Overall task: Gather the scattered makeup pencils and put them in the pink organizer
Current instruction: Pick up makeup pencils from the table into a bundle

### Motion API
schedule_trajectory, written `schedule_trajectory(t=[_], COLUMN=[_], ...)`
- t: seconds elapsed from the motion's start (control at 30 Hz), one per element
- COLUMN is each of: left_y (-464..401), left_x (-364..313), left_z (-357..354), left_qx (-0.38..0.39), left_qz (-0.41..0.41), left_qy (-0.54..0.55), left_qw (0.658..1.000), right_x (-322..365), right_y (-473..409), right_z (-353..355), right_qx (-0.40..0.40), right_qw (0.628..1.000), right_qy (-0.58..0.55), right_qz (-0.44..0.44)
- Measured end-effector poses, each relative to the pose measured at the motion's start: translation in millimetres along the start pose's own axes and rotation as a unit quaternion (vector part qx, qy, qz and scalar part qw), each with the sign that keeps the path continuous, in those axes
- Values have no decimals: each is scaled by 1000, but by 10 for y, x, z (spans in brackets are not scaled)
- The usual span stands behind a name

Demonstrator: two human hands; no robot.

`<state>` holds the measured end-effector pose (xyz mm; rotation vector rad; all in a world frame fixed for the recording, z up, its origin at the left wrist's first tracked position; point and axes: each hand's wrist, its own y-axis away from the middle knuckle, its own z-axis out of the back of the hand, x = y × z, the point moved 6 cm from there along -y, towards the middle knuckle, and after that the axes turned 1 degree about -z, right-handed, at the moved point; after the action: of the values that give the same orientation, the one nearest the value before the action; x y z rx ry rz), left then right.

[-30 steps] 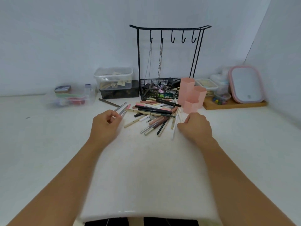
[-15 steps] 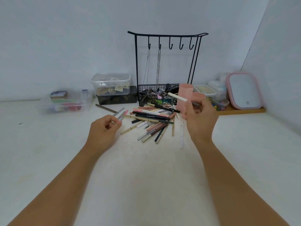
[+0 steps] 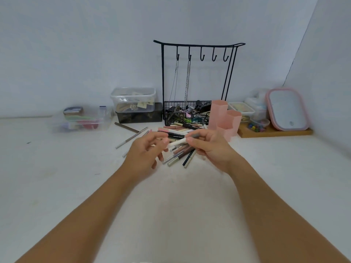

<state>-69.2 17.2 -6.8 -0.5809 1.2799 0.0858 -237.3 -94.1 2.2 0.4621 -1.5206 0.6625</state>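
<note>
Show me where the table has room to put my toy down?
Bare table lies in front of the pencil pile, between the forearms. There is more at the far left, before the clear tub, and on the right, before the wooden tray. It is crowded around the pile, the pink organizer and the black rack.

We count what's on the table (image 3: 266,177)
Five hooks (image 3: 202,57), two chains (image 3: 188,80), one pink organizer (image 3: 224,118), one mirror (image 3: 284,109), two hands (image 3: 144,154)

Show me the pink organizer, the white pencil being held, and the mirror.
pink organizer (image 3: 219,114), head view, front wall of tallest tube
white pencil (image 3: 177,142), head view, mid-barrel
mirror (image 3: 284,108), head view, glass centre
</note>
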Motion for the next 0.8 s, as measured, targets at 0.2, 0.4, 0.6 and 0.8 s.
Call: schedule_trajectory(t=[0.2,0.4,0.6,0.8], left_y=[-3,8,-2,-36], left_x=[102,159,158,222], left_z=[-8,75,68,132], left_qx=[48,0,6,-30], left_qz=[7,107,124,135], left_qy=[-86,-10,-5,21], left_qw=[995,994,992,990], right_x=[163,-120,-172,-117], right_y=[62,345,156,131], right_z=[610,1087,793,850], right_qx=[-274,-235,-189,-224], right_qw=[925,848,838,872], right_qy=[265,426,468,396], right_qz=[4,-210,-208,-182])
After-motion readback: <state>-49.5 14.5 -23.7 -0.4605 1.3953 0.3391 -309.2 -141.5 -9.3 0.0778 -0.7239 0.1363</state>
